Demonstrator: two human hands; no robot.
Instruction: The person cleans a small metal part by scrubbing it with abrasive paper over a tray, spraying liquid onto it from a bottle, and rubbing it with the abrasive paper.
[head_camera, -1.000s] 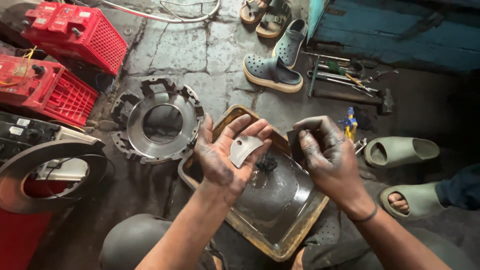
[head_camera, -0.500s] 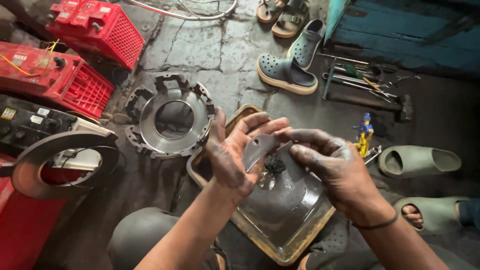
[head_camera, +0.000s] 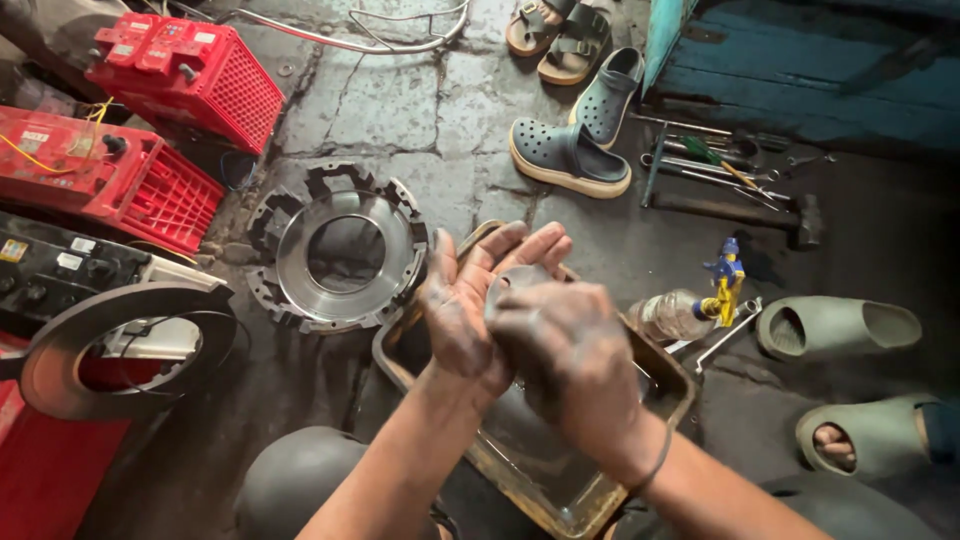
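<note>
Rubbing step: greasy left hand (head_camera: 470, 305) cupped under small curved grey metal piece (head_camera: 508, 283), right hand (head_camera: 560, 345) pressed over it, above rusty rectangular metal tray (head_camera: 655, 375). Next likely needs turning piece.

The place was a rough mechanic's workshop with a cracked, oil-stained concrete floor (head_camera: 400, 100). A toothed metal clutch plate (head_camera: 340, 250) lay beside red vehicle batteries (head_camera: 130, 170). Wrenches and a hammer (head_camera: 740, 205) rested near a blue wall, and a rusty metal tray (head_camera: 640, 440) sat among scattered sandals.
</note>
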